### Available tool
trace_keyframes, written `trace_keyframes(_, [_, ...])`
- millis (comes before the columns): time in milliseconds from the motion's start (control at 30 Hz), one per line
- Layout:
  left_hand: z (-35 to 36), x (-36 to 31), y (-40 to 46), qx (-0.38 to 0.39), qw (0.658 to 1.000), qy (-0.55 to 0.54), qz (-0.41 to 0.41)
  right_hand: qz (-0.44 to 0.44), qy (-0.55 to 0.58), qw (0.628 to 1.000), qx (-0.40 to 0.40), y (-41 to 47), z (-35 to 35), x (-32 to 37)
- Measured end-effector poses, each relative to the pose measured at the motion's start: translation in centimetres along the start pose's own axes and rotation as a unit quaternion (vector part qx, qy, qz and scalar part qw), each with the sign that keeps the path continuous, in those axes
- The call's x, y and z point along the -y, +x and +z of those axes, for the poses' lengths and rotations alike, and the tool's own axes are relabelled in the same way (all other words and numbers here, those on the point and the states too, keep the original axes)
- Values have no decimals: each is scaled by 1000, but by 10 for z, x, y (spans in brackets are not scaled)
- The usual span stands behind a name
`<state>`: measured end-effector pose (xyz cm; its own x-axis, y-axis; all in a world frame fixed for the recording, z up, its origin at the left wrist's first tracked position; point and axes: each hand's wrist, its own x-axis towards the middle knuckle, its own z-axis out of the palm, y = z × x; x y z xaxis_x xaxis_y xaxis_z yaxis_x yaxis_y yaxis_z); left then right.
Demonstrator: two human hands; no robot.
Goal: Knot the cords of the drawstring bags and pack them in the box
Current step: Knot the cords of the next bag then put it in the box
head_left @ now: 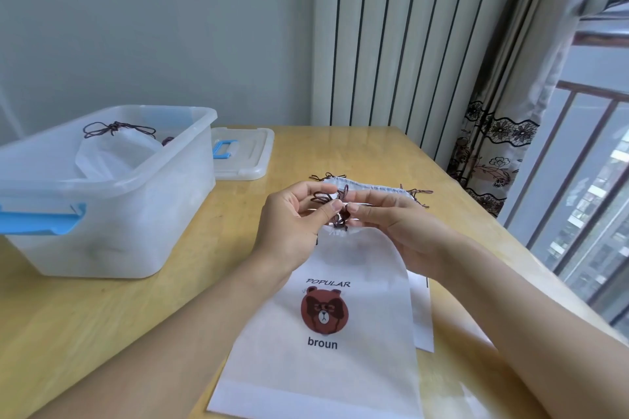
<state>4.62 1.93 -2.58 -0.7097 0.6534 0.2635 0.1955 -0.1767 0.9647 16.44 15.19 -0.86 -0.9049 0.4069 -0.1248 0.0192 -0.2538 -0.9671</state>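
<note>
Flat on the table [102,333] lies the bear bag [326,350], long axis running away from the person, its cord [335,211] at the far end. Both the left hand [296,214] and right hand [384,218] pinch that cord, and the box [112,194] sits well to the left, nearer the left hand.

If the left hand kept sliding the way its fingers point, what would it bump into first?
Most likely the right hand. The left hand points rightward across the bear bag, its fingers pinching the dark cord, and the right fingertips nearly touch it. Depth is hard to judge.
</note>
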Motion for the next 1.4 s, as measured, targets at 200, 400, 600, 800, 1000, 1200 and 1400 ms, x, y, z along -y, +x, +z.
trace_keyframes(200, [-1,0,2,18,999,-38,-17,-28,-92,995,-38,4,-3,0])
trace_keyframes(400, [-1,2,0,37,999,-35,-15,-50,-157,985,-41,2,-6,5])
trace_keyframes(600, [-1,2,3,34,999,-32,-16,-12,-130,991,3,2,-18,8])
trace_keyframes(800, [-2,3,4,37,999,-27,-20,-31,-327,944,-13,-2,-28,14])
trace_keyframes(1000, [-1,4,3,56,998,-9,-24,-115,-286,951,-2,-1,-23,11])
trace_keyframes(1200, [-2,5,3,57,998,10,-11,-143,-270,952,-21,-1,-16,10])
trace_keyframes(1400, [0,6,3,70,997,24,-2,-65,-173,981,56,-5,-12,10])
